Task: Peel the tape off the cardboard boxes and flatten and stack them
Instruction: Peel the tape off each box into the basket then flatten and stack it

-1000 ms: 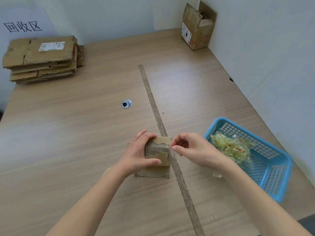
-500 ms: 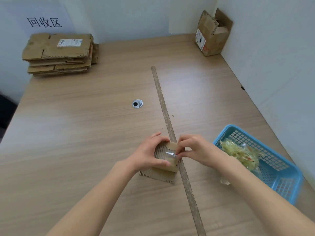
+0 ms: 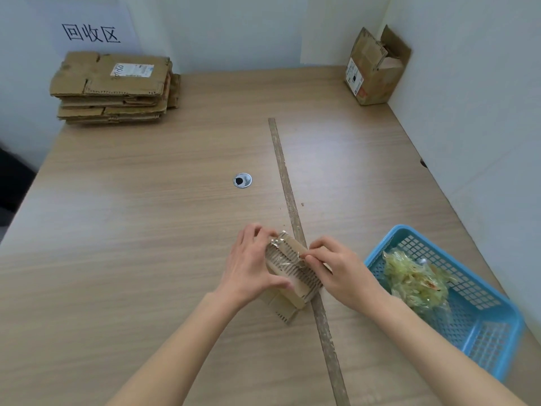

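**Now the tape end is pinched and the small box tilts up**

Right at the near middle of the table (image 3: 123,235), the right hand (image 3: 342,271) has its thumb and forefinger closed together on the clear tape (image 3: 288,259) at the right edge of the small cardboard box (image 3: 292,268); the other fingers curl loosely behind. The left hand (image 3: 248,268) wraps the box's left side, fingers over the top edge and thumb pressed along the near face, holding it steady. A second ago the right hand's pinch hovered just off the box; half a second ago it reached the tape, and the box now sits tipped more steeply, its corrugated edge turned up towards the camera. By my reading the peel is only starting: most of the strip still lies wrinkled across the box, so flattening has to wait.

The box rests over a worn strip (image 3: 289,200) that runs down the table. Just right of the hands, a blue basket (image 3: 497,341) holds a wad of stripped tape (image 3: 415,282), the likely place for this piece. Well apart at the far left corner lies the stack of flattened boxes (image 3: 114,86) below a wall sign (image 3: 90,33), and at the far right corner one open box (image 3: 374,68) stands untouched, so at least two boxes remain. A round grommet (image 3: 242,180) sits mid-table.
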`<action>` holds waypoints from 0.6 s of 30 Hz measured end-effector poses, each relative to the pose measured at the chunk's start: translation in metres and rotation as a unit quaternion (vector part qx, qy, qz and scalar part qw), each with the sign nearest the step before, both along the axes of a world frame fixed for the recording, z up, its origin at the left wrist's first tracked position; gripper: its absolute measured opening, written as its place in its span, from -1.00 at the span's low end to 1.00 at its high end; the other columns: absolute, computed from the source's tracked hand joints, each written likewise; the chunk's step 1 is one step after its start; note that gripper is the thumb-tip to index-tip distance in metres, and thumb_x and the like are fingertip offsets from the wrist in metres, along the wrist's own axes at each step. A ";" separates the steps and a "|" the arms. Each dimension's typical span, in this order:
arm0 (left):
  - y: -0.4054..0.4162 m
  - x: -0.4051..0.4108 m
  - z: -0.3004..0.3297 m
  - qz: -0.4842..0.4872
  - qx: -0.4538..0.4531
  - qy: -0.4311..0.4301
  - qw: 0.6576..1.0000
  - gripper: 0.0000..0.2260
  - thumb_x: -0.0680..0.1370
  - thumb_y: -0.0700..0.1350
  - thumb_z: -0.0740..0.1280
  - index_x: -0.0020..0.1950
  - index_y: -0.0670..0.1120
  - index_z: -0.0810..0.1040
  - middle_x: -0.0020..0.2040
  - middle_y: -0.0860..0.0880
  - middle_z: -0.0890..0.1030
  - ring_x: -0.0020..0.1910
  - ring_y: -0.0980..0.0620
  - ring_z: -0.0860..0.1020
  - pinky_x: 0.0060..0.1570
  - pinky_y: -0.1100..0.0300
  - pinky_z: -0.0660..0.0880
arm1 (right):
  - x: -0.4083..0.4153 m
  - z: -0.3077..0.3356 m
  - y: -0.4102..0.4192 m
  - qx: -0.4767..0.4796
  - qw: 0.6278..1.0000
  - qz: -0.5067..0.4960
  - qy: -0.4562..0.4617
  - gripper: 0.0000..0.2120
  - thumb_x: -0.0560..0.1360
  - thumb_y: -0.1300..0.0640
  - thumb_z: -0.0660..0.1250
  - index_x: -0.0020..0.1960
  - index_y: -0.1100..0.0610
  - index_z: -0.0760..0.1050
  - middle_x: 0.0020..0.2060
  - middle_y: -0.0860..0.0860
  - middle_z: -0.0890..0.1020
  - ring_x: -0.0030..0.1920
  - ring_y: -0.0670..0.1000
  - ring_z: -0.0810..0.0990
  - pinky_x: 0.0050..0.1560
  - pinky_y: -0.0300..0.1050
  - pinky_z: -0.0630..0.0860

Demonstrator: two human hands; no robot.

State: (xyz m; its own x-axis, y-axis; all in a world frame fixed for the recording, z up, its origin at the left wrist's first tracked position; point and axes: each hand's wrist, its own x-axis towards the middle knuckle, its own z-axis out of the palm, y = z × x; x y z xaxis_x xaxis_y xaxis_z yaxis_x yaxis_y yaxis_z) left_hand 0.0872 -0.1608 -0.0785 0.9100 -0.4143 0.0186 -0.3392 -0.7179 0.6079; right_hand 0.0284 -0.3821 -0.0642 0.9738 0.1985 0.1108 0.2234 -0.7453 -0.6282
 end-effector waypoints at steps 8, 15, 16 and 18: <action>-0.001 -0.009 -0.004 0.037 -0.087 0.142 0.985 -0.21 0.26 0.00 0.69 0.44 0.19 0.48 0.51 0.08 0.32 0.49 0.11 0.30 0.37 0.31 0.18 | -0.015 0.012 -0.002 -0.052 0.998 -0.039 0.012 -0.85 0.49 0.01 0.52 -0.05 0.09 0.69 -0.14 -0.12 0.59 -0.27 -0.09 0.57 -0.17 -0.04 0.58; -0.026 -0.056 -0.009 0.053 -0.143 0.193 0.969 0.09 0.14 0.34 0.57 0.60 0.23 0.19 0.56 0.10 0.22 0.54 0.17 0.23 0.46 0.19 0.30 | -0.031 0.006 0.027 0.051 0.990 -0.096 0.084 -0.91 0.52 0.08 0.46 -0.16 0.03 0.65 -0.26 -0.13 0.66 -0.30 -0.14 0.62 -0.20 -0.10 0.60; -0.026 -0.061 -0.010 0.058 -0.156 0.194 0.967 0.08 0.17 0.32 0.60 0.60 0.27 0.15 0.53 0.13 0.31 0.51 0.19 0.30 0.44 0.19 0.34 | -0.030 0.009 0.025 0.063 0.988 -0.090 0.109 -0.91 0.53 0.09 0.45 -0.15 0.02 0.65 -0.27 -0.12 0.67 -0.33 -0.15 0.64 -0.23 -0.09 0.62; -0.022 -0.062 -0.012 0.038 -0.154 0.211 0.965 0.11 0.20 0.26 0.60 0.62 0.30 0.05 0.51 0.20 0.37 0.47 0.24 0.35 0.45 0.18 0.34 | -0.018 0.020 0.006 0.087 0.980 -0.126 0.128 -0.90 0.56 0.09 0.44 -0.14 0.02 0.65 -0.33 -0.11 0.68 -0.42 -0.16 0.66 -0.31 -0.12 0.64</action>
